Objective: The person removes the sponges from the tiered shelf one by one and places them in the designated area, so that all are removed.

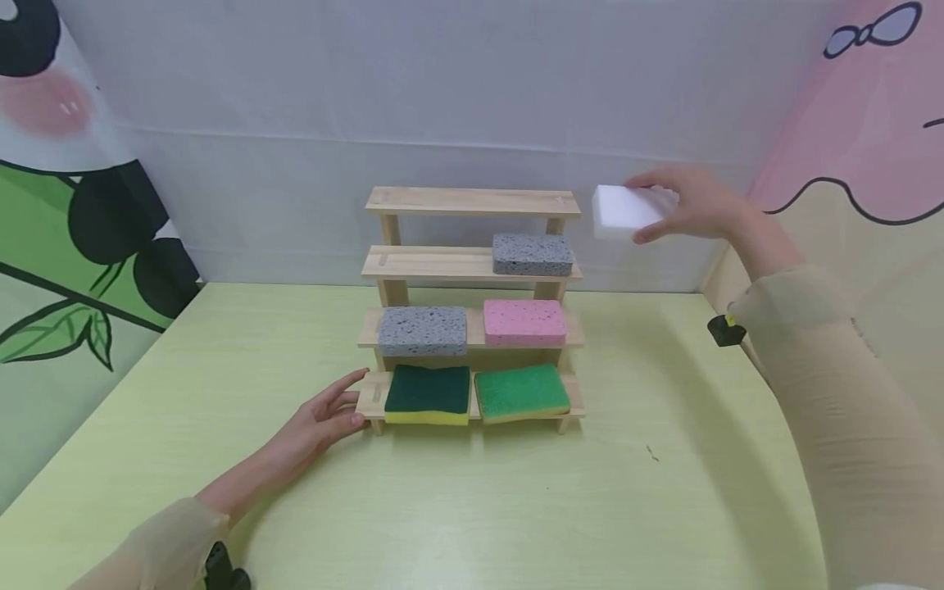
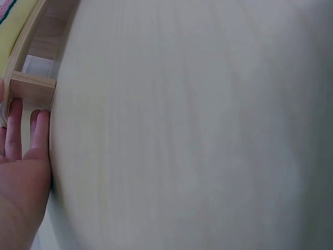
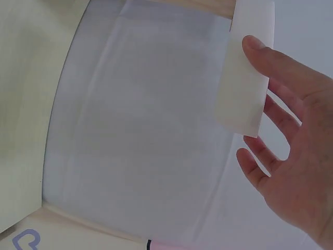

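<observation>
My right hand (image 1: 689, 201) pinches a white melamine sponge (image 1: 623, 215) between thumb and fingers. It holds the block in the air, just right of the top tier of a wooden step rack (image 1: 472, 201). The right wrist view shows the thumb on one face of the white sponge (image 3: 244, 78). My left hand (image 1: 317, 426) touches the left end of the rack's lowest tier, its fingers fairly straight. In the left wrist view, fingertips meet a wooden support (image 2: 34, 89) under that tier.
The lowest tier bears a dark green and yellow sponge (image 1: 428, 395) and a bright green sponge (image 1: 522, 392). Above them lie a grey speckled sponge (image 1: 423, 330) and a pink sponge (image 1: 524, 322). Another grey sponge (image 1: 533, 255) sits one tier higher. A pale wall (image 1: 295, 164) stands behind.
</observation>
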Demonstrator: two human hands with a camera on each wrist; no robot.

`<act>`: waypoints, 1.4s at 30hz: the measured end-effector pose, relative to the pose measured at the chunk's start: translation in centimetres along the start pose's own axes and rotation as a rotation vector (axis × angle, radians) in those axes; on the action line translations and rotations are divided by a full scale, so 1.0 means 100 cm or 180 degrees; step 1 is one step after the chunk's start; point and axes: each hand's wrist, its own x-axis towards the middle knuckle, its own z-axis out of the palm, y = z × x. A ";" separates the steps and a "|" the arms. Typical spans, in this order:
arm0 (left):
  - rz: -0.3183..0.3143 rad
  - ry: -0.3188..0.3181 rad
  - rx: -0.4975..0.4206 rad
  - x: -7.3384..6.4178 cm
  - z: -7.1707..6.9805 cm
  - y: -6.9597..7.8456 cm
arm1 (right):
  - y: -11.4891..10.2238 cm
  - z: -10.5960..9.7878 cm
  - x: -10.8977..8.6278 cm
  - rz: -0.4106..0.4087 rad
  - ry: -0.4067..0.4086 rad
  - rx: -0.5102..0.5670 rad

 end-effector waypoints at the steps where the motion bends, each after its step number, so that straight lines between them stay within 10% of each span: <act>1: 0.0002 0.0001 -0.0002 0.000 0.000 0.000 | 0.004 0.002 0.001 0.0007 -0.0003 0.0002; 11: -0.0045 0.0030 0.0027 0.001 -0.002 0.000 | 0.025 0.033 0.001 0.0213 -0.0260 -0.0255; 42: -0.0160 0.0071 0.0083 0.000 -0.002 0.000 | 0.075 0.176 -0.005 0.0498 -0.0539 0.0558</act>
